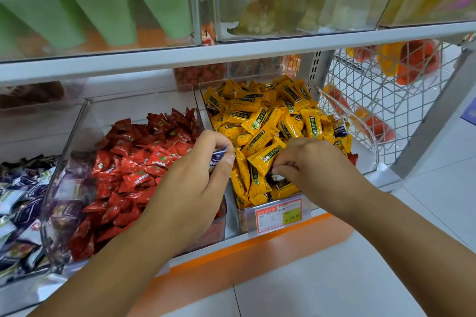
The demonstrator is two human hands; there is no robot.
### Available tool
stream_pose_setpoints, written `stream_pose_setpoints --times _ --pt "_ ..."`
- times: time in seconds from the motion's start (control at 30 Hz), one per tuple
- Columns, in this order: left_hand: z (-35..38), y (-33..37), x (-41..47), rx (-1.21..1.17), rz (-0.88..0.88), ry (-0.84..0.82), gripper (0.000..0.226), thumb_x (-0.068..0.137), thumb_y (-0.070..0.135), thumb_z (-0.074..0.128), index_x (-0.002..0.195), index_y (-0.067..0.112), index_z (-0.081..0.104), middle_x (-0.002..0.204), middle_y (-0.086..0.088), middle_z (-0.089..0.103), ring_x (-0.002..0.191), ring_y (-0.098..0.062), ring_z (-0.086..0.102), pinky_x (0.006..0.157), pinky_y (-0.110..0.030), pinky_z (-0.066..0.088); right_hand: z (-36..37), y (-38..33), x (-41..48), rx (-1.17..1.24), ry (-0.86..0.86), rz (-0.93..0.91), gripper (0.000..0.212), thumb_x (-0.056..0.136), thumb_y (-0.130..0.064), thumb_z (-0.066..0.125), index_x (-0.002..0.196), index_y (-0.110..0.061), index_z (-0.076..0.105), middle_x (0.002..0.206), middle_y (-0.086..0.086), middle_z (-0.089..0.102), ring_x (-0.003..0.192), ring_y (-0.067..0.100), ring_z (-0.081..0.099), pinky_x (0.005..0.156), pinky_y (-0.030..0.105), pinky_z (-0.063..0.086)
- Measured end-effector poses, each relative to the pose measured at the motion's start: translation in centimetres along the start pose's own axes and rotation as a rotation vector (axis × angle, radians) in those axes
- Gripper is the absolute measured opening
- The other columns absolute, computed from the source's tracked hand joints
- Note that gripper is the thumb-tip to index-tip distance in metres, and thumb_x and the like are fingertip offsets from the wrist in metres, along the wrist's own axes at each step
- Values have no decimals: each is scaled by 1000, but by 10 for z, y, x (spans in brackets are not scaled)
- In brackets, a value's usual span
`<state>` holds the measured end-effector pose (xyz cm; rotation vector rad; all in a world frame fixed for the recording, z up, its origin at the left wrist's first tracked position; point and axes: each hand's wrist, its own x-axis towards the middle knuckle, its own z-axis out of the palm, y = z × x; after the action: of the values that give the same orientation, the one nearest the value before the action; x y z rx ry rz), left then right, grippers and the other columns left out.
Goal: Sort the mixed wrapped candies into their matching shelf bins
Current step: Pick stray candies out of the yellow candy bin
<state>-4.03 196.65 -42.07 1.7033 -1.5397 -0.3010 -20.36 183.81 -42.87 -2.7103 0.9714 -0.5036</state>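
**BOTH HANDS AT THE YELLOW BIN**

Your left hand (195,180) pinched a blue candy (218,158) between thumb and fingers. You held it above the divider between the red bin (85,123) and the yellow bin (365,141).

Your right hand (319,165) reached into the yellow bin with its fingers curled. The fingertips were clamped on a dark candy (276,177) lying among the yellow candies (268,116).

Red candies (134,162) filled the red bin. Another dark wrapper (340,131) lay among the yellow candies near the right wall. A price tag (278,215) was fixed to the yellow bin's front.
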Motion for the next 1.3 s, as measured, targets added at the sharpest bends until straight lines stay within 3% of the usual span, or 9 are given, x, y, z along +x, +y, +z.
stream_pose_setpoints --times 0.17,0.4,0.57,0.67,0.8,0.9,1.0,1.13,1.3 --pt "3 0 4 -10 10 -3 14 96 37 35 88 33 45 76 13 54 63 -6 50 57 -19 38 -7 0 -4 62 37 47 13 92 -22 61 90 -18 74 88 -10 58 77 4 51 66 11 38" --pt "1 3 5 -5 68 119 18 101 21 40 103 30 55 81 19 54 78 6 51 67 -5 36 -35 -1 -8 402 63 205 13 88 -25 65 75 -26 67 61 -17 59 61 -5 53 57 7 40" --pt "9 4 8 68 107 -17 40 84 65 50 117 41 49 83 22 38 78 3 46 65 -11 35 -39 -11 -11 733 -11 203 13 86 -25 66 75 -20 72 65 -9 64 63 4 55 60 16 44" --pt "11 6 10 78 120 -43 45 76 72 51 101 35 55 89 22 37 85 4 45 66 -7 34 -35 -26 -12 824 -68 140 11 86 -25 66 79 -21 73 71 -1 67 66 10 58 66 25 48" --pt "9 6 12 108 151 -20 28 89 51 57 77 27 52 72 12 46 70 -5 47 58 -13 34 -33 -31 -9 837 -26 109 9 88 -19 65 88 -21 73 74 -2 70 65 7 59 63 24 49" --pt "0 6 10 47 66 12 13 88 45 52 88 33 56 68 9 59 64 -3 53 53 -13 37 -50 -10 -8 690 2 165 15 90 -18 63 99 -28 71 81 -7 74 69 4 65 62 24 52" --pt "-14 0 7 -20 -16 81 12 89 40 50 100 41 56 71 7 66 51 -4 53 44 -17 38 -68 26 -12 290 -47 279 11 87 -28 65 88 -37 71 75 -13 72 69 6 68 68 31 56" --pt "-22 -6 2 -28 -58 107 7 90 32 50 90 38 54 80 17 66 62 -12 60 53 -29 45 -77 54 -24 125 -109 346 17 86 -19 70 86 -37 72 75 -15 68 64 -7 60 55 9 45" --pt "-13 -6 1 13 -40 62 5 89 34 49 88 37 53 76 9 63 57 -10 56 47 -23 42 -59 49 -26 -23 -226 251 25 81 -27 75 100 -41 69 86 -5 59 75 11 57 67 25 47"
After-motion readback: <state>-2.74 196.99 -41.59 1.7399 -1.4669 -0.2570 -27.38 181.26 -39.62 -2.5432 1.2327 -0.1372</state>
